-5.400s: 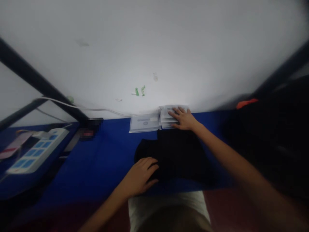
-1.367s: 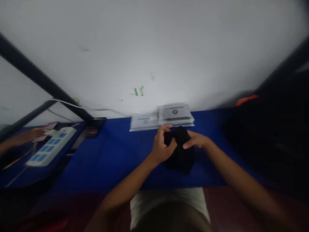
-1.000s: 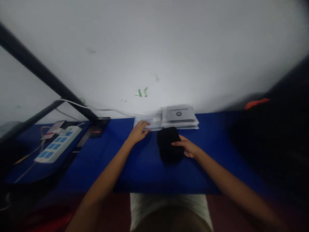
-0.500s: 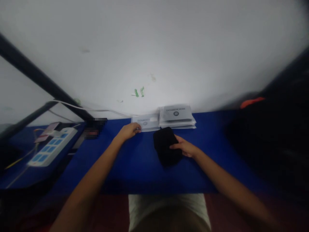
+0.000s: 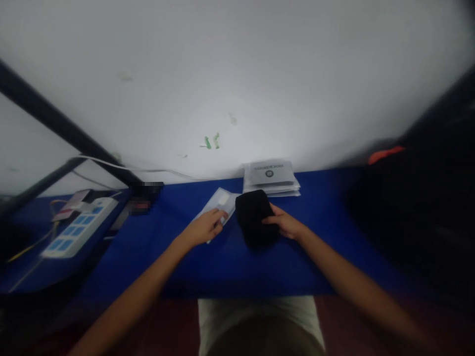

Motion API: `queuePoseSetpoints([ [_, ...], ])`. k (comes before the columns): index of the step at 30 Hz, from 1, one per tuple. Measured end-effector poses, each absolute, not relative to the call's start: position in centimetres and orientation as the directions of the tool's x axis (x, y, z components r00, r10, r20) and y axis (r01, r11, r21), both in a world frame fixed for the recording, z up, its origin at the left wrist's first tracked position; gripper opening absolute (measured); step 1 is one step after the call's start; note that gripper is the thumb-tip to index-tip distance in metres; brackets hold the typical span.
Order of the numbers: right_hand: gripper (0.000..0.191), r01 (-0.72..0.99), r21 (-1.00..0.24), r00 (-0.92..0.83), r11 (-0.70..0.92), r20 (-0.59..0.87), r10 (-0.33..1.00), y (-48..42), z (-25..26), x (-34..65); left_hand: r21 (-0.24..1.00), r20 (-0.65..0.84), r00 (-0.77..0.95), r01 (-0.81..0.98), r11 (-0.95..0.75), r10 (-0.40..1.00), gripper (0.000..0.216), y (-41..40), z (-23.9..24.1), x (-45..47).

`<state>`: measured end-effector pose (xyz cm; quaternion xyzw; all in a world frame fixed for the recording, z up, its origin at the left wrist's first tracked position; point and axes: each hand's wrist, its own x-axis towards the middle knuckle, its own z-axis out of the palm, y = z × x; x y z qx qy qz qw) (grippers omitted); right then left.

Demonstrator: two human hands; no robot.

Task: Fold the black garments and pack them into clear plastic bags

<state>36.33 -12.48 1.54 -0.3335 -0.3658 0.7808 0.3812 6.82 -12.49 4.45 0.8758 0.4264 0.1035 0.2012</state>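
My left hand (image 5: 206, 227) is closed on a flat, pale plastic packaging bag (image 5: 219, 199), which lies slanted beneath the fingers above the blue table. My right hand (image 5: 285, 222) grips the right side of a soft black pouch-like item (image 5: 254, 217), thumb on top and the other fingers mostly hidden under it. The black item's left edge is close to the bag's right corner; whether they touch I cannot tell. Just behind the black item sits a stack of similar printed bags (image 5: 269, 173) against the wall.
A white power strip (image 5: 79, 227) with blue sockets lies at the left, beside a dark frame post (image 5: 100, 165). A white cable (image 5: 159, 171) runs along the wall. Dark bulk with an orange piece (image 5: 386, 155) stands at the right of the blue table (image 5: 311, 267).
My left hand has drawn the bag away from beside the stack, toward me, and it has turned to a slant. My right hand still holds the black item in nearly the same place.
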Motion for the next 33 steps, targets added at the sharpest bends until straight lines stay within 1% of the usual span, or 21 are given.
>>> queuePoseSetpoints([
  [3,0.064,-0.348,-0.816,-0.484,-0.462,-0.265,0.834,-12.7,1.8,36.5,0.474,0.049,0.661,0.644,-0.600,0.748,0.020,-13.7,4.1,8.0],
  [6,0.056,-0.361,-0.797,-0.465,-0.483,-0.295,0.835,-12.9,2.0,36.7,0.468,0.158,0.707,0.562,-0.683,0.690,0.015,-14.1,4.0,8.8],
  [7,0.054,-0.359,-0.793,-0.462,-0.492,-0.307,0.832,-12.9,2.1,36.7,0.444,0.214,0.710,0.541,-0.714,0.671,0.014,-14.1,3.9,9.0],
  [8,0.052,-0.348,-0.792,-0.462,-0.501,-0.320,0.827,-12.9,2.1,36.8,0.402,0.288,0.699,0.532,-0.745,0.654,0.017,-14.1,3.9,9.2],
  [11,0.050,-0.296,-0.796,-0.475,-0.527,-0.357,0.805,-12.8,2.1,37.1,0.238,0.522,0.603,0.576,-0.782,0.604,0.035,-14.1,3.9,9.8],
  [12,0.051,-0.272,-0.798,-0.489,-0.538,-0.367,0.791,-12.8,2.0,37.1,0.199,0.578,0.566,0.601,-0.774,0.588,0.039,-14.1,3.9,10.1],
  [14,0.055,-0.216,-0.808,-0.524,-0.548,-0.377,0.763,-12.8,1.9,37.0,0.164,0.645,0.506,0.640,-0.751,0.572,0.041,-14.1,3.8,10.6],
  [17,0.066,-0.141,-0.834,-0.554,-0.533,-0.380,0.741,-12.7,1.8,36.7,0.133,0.689,0.468,0.668,-0.732,0.553,0.041,-14.2,3.7,11.3],
  [21,0.073,-0.148,-0.845,-0.552,-0.514,-0.361,0.752,-12.8,1.8,36.6,0.065,0.712,0.481,0.679,-0.731,0.510,0.039,-14.2,3.7,12.1],
  [24,0.067,-0.113,-0.827,-0.579,-0.551,-0.396,0.713,-13.0,1.8,36.8,-0.020,0.716,0.532,0.663,-0.748,0.452,0.038,-14.3,3.9,12.6],
  [26,0.062,-0.072,-0.816,-0.625,-0.574,-0.411,0.663,-13.2,1.8,37.0,-0.061,0.712,0.582,0.607,-0.792,0.392,0.039,-14.6,4.1,12.9],
  [30,0.058,-0.005,-0.808,-0.704,-0.590,-0.416,0.576,-13.4,1.7,37.0,-0.097,0.731,0.634,0.465,-0.880,0.254,0.039,-15.6,4.7,13.9],
  [33,0.053,0.030,-0.818,-0.704,-0.574,-0.425,0.569,-13.5,1.9,36.8,-0.121,0.734,0.652,0.398,-0.909,0.188,0.038,-16.4,4.7,14.7],
])
